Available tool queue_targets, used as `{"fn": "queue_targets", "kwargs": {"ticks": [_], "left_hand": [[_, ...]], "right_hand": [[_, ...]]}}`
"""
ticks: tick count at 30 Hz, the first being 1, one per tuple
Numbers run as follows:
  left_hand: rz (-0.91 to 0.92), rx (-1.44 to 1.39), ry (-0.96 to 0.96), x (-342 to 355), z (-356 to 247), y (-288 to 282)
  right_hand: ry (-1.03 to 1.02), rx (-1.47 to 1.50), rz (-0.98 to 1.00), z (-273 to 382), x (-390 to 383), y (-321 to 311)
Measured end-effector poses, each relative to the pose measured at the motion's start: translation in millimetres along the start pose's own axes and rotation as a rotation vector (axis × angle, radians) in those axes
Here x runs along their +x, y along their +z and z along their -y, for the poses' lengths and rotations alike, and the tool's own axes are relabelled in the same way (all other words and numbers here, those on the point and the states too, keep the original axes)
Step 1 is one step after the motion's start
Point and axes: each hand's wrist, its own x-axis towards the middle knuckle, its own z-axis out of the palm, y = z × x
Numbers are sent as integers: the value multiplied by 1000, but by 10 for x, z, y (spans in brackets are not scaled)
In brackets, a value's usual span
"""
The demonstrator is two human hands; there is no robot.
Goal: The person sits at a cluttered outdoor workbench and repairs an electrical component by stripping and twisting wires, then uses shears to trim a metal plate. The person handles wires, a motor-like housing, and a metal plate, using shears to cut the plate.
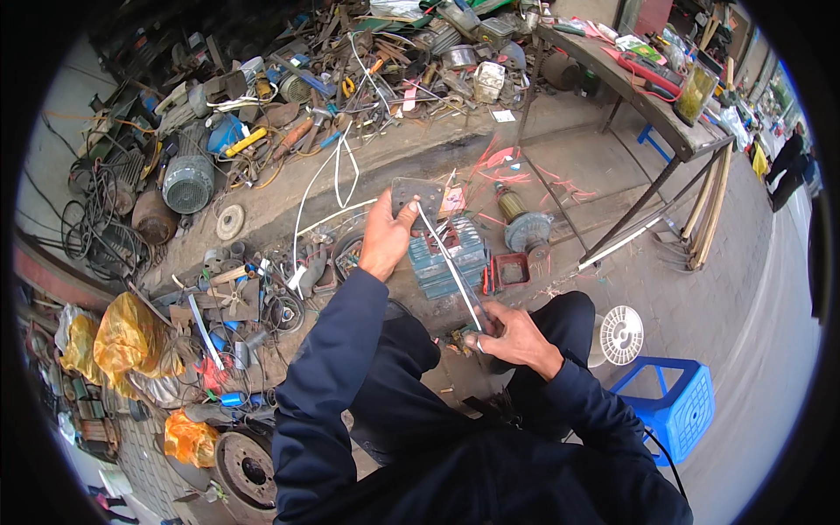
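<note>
A narrow white strip (452, 269) slants between my two hands above a green-blue finned motor housing (448, 257). My left hand (390, 234) pinches its upper end, beside a dark flat plate (418, 192); whether the fingers also hold that plate I cannot tell. Closed round the lower end is my right hand (518, 338), close to my knee. A dark, thin length runs alongside the strip into the right hand; its kind is unclear. Another white length (337, 217) trails left from the left hand. Right of the housing lies a small red-rimmed box (511, 269).
A motor part with a yellowish body and grey end (526, 229) lies among red wire scraps. Scrap, tools and a grey motor (188, 182) crowd the left and far side. A metal-legged workbench (630, 83) stands far right, a blue stool (672, 407) near right, by a white spool (621, 335).
</note>
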Motion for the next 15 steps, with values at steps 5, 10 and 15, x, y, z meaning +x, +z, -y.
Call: {"fn": "queue_targets", "kwargs": {"ticks": [5,10,15], "left_hand": [[85,-118,2,8,40,-57],[32,88,-59,33,113,-40],[36,83,-18,34,155,-10]], "right_hand": [[-151,-118,-79,-52,48,17],[91,281,111,-90,26,122],[-29,21,13,-75,-11,137]]}}
